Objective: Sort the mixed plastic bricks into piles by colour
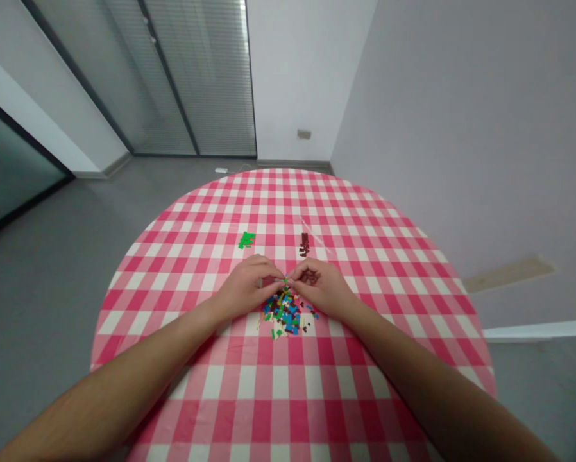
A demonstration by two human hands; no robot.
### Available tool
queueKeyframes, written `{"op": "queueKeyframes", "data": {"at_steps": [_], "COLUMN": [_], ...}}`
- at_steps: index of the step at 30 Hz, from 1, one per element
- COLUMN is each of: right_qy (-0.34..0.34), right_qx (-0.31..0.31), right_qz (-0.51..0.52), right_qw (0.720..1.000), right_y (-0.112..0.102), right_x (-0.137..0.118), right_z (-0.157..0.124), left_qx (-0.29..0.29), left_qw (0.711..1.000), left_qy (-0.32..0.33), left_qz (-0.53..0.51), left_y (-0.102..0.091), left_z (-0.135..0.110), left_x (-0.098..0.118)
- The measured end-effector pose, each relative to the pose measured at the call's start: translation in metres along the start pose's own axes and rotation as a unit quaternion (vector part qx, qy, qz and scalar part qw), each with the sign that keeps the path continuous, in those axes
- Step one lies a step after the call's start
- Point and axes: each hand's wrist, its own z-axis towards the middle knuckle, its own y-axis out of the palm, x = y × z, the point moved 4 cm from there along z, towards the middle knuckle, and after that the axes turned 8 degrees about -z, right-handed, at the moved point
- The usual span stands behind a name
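Note:
My left hand (252, 282) and my right hand (322, 285) meet at the fingertips over a pile of small toy building bricks (285, 314). Both are closed in a pinch. A tiny greenish brick (285, 280) shows between their fingertips; its exact shape is too small to make out. The pile mixes blue, green, brown, yellow, white and some pink pieces, loosely scattered at its lower edge. Beyond my left hand lies a cluster of green bricks (246, 240). A group of dark brown bricks (304, 244) sits beyond my right hand.
Everything rests on a round table with a red-and-white checked tablecloth (249, 385). A thin clear strip (317, 235) lies beside the brown bricks. A pale wall (461, 160) stands on the right, and glass partitions (196, 83) are at the back left.

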Motion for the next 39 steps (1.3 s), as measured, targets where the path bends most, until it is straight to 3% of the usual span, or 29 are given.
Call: {"op": "queueKeyframes", "data": {"at_steps": [11, 15, 20, 24, 31, 39], "right_qy": [0.005, -0.023, -0.010, 0.013, 0.045, 0.050], "right_qx": [-0.009, 0.033, 0.128, 0.177, 0.179, 0.171], "right_qz": [-0.017, -0.068, -0.152, -0.163, -0.161, -0.166], "right_qw": [1.000, 0.997, 0.980, 0.971, 0.969, 0.970], "right_y": [0.002, -0.004, -0.021, -0.034, -0.034, -0.035], "right_x": [0.001, 0.002, 0.017, 0.030, 0.039, 0.037], "right_z": [0.001, 0.003, 0.007, 0.011, 0.014, 0.013], "left_qx": [0.016, 0.040, 0.110, 0.135, 0.119, 0.101], "left_qw": [0.998, 0.997, 0.984, 0.960, 0.932, 0.930], "left_qy": [0.035, 0.026, -0.103, -0.204, -0.310, -0.312], "left_qz": [0.051, 0.064, 0.092, 0.137, 0.144, 0.169], "left_y": [0.000, -0.011, -0.048, -0.069, -0.067, -0.066], "left_z": [-0.001, -0.001, 0.000, -0.002, -0.007, -0.006], "left_x": [0.003, -0.006, -0.035, -0.053, -0.069, -0.073]}}
